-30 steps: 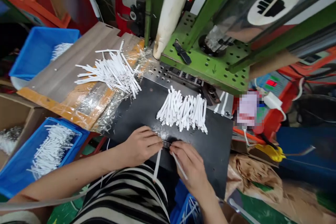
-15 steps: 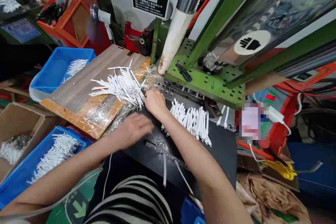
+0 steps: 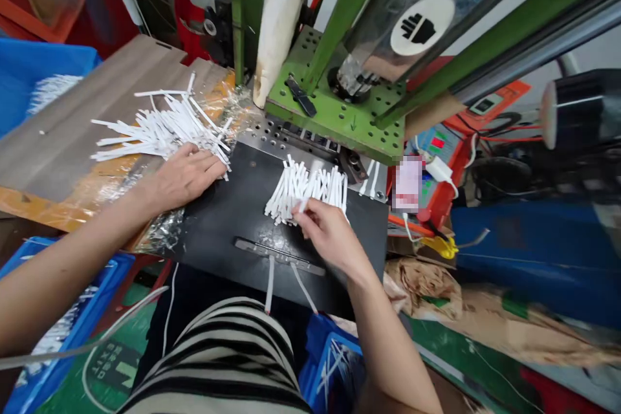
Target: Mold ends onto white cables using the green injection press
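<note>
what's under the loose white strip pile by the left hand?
The white strip pile lies on crinkled clear film over an orange-edged wooden board. The left hand covers the pile's near edge; what lies beneath there is hidden.

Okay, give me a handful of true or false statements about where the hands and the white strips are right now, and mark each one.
1. The left hand rests on the pile of flat white strips. True.
2. The right hand is inside a blue bin. False: it is at the heap of white tubes on the black plate.
3. Two white strips hang over the black plate's near edge. True.
4. The press base is red. False: it is green.
</note>
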`<state>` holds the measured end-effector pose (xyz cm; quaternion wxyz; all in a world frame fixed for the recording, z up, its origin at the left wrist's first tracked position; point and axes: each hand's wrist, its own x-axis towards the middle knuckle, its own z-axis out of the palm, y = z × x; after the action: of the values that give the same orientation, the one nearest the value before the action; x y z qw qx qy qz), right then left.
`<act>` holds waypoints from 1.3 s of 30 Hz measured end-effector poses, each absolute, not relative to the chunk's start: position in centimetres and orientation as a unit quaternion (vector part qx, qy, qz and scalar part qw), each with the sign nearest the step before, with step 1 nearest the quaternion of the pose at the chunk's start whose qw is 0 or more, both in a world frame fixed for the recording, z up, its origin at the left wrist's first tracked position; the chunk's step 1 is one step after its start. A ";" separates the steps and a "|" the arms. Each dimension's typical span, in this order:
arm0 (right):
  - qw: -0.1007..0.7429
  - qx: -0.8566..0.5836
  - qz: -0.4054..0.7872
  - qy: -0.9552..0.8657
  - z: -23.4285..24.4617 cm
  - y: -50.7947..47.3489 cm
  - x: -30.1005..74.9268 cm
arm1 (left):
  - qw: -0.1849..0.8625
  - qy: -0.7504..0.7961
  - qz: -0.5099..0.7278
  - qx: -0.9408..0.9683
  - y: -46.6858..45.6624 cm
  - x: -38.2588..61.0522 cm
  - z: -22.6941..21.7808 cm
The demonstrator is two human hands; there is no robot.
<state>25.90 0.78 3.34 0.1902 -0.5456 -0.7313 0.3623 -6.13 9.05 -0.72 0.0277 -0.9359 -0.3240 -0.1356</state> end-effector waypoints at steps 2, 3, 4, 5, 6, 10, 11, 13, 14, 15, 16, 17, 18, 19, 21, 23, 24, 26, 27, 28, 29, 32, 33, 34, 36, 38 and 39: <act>0.253 -0.544 0.395 -0.696 2.5 -2.2 28.3 | -0.031 -0.309 -0.180 -0.933 8.6 -4.8 -0.8; 0.282 -0.541 0.382 -0.694 1.9 -3.6 29.0 | -0.054 -0.298 -0.206 -0.931 8.2 -3.9 -0.6; 0.309 -0.536 0.358 -0.700 1.3 -4.8 29.5 | -0.077 -0.284 -0.237 -0.926 7.7 -2.9 -0.2; 0.330 -0.526 0.332 -0.710 0.7 -5.9 29.7 | -0.108 -0.271 -0.274 -0.917 7.2 -2.0 0.4; 0.347 -0.514 0.312 -0.720 0.1 -6.8 29.7 | -0.145 -0.263 -0.306 -0.903 6.6 -1.0 1.1; 0.358 -0.499 0.263 -0.744 -1.2 -8.8 28.8 | -0.331 -0.301 -0.349 -0.823 3.8 1.9 3.4; 0.352 -0.500 0.252 -0.750 -1.3 -9.1 28.5 | -0.382 -0.312 -0.347 -0.797 3.1 2.2 3.5; 0.351 -0.501 0.233 -0.756 -1.5 -9.3 28.2 | -0.451 -0.326 -0.350 -0.754 1.5 2.6 2.9; 0.358 -0.500 0.222 -0.757 -1.6 -9.3 28.0 | -0.451 -0.333 -0.357 -0.747 0.8 2.7 2.4; 0.369 -0.498 0.209 -0.757 -1.7 -9.3 27.9 | -0.429 -0.341 -0.364 -0.753 0.0 2.7 1.7; 0.379 -0.495 0.196 -0.757 -1.9 -9.3 27.8 | -0.388 -0.352 -0.372 -0.766 -0.8 2.7 1.1; 0.386 -0.494 0.185 -0.757 -2.1 -9.2 27.7 | -0.340 -0.360 -0.377 -0.783 -1.5 2.6 0.4; 0.388 -0.493 0.177 -0.758 -2.2 -9.2 27.7 | -0.297 -0.360 -0.381 -0.798 -2.1 2.6 -0.2; 0.387 -0.493 0.172 -0.760 -2.3 -9.2 27.7 | -0.271 -0.355 -0.381 -0.810 -2.7 2.6 -0.7; 0.379 -0.495 0.170 -0.763 -2.3 -9.2 27.7 | -0.259 -0.333 -0.373 -0.827 -3.4 2.5 -1.4; 0.372 -0.493 0.164 -0.769 -2.1 -9.1 27.7 | -0.257 -0.312 -0.362 -0.840 -3.7 2.5 -1.6; 0.370 -0.491 0.159 -0.773 -2.0 -9.0 27.7 | -0.248 -0.308 -0.358 -0.846 -3.8 2.5 -1.6; 0.364 -0.487 0.150 -0.779 -1.9 -8.9 27.5 | -0.220 -0.301 -0.346 -0.861 -3.6 2.5 -1.4; 0.361 -0.485 0.149 -0.782 -1.9 -8.8 27.4 | -0.208 -0.297 -0.341 -0.867 -3.6 2.5 -1.3; 0.358 -0.484 0.148 -0.784 -1.9 -8.8 27.4 | -0.200 -0.294 -0.335 -0.873 -3.5 2.5 -1.3; 0.357 -0.484 0.147 -0.785 -2.0 -8.8 27.3 | -0.194 -0.294 -0.330 -0.876 -3.5 2.6 -1.2; 0.348 -0.486 0.158 -0.786 -1.6 -8.9 27.7 | -0.165 -0.294 -0.329 -0.882 -3.6 2.9 -1.1; 0.333 -0.481 0.181 -0.790 -1.2 -8.8 28.1 | -0.152 -0.292 -0.326 -0.886 -3.7 3.0 -1.1; 0.306 -0.470 0.219 -0.798 -0.7 -8.5 28.6 | -0.142 -0.290 -0.319 -0.891 -3.8 3.0 -0.9; 0.230 -0.441 0.299 -0.814 0.8 -7.0 30.1 | -0.152 -0.272 -0.294 -0.904 -3.5 2.7 -0.6; 0.171 -0.434 0.318 -0.825 2.2 -4.2 31.7 | -0.200 -0.228 -0.243 -0.921 -1.9 2.2 -0.2; 0.162 -0.451 0.291 -0.828 2.8 -2.1 32.6 | -0.228 -0.199 -0.214 -0.929 -0.4 2.1 0.1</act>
<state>32.62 -2.10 2.81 0.1621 -0.4509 -0.8280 0.2912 2.12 -0.43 0.06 -0.2281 -0.9289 -0.1987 -0.2136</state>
